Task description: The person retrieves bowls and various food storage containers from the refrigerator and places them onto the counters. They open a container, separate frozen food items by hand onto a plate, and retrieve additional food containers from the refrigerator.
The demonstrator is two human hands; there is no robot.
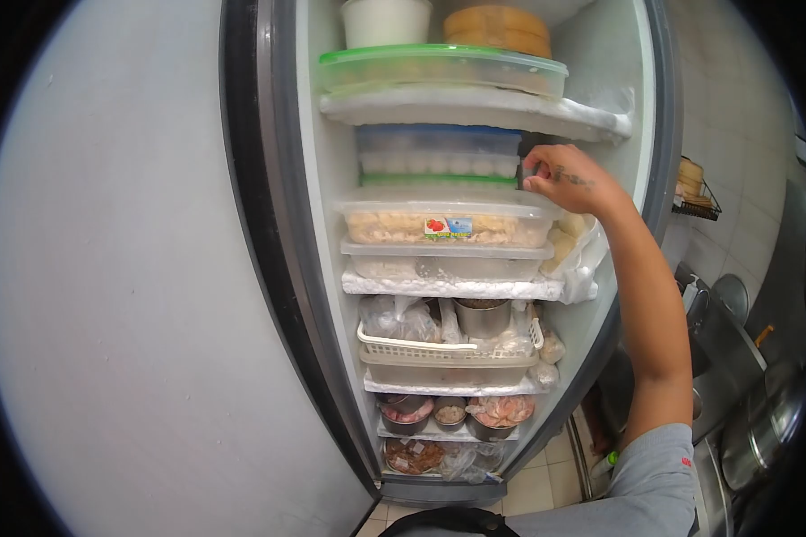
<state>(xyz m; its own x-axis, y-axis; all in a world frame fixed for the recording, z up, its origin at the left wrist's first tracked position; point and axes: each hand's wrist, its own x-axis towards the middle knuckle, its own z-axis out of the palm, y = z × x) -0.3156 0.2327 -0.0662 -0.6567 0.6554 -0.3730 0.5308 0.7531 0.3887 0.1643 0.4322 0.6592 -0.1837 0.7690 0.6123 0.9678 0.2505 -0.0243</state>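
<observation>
Blue-lidded container [439, 154] beside right hand [569, 176] with bent fingers [535, 184]

On the frosted upper shelf [475, 107], a wide green-lidded box [443, 79]. On the second shelf [448, 285], a stack of lidded containers [394, 227], with a filled plastic bag [578, 246] to the right. Lower, on the third shelf [448, 390], a shallow tray [448, 371]. Beneath, on the fourth shelf [446, 434], three metal pots [492, 430] in a row.

A red-fruit label [448, 227] on the clear container [392, 225] bears blurred, unreadable lettering. Right of that container, dark marks [573, 177] on the right hand [560, 170] and a red mark [687, 463] on the grey sleeve [655, 470] are illegible.
</observation>
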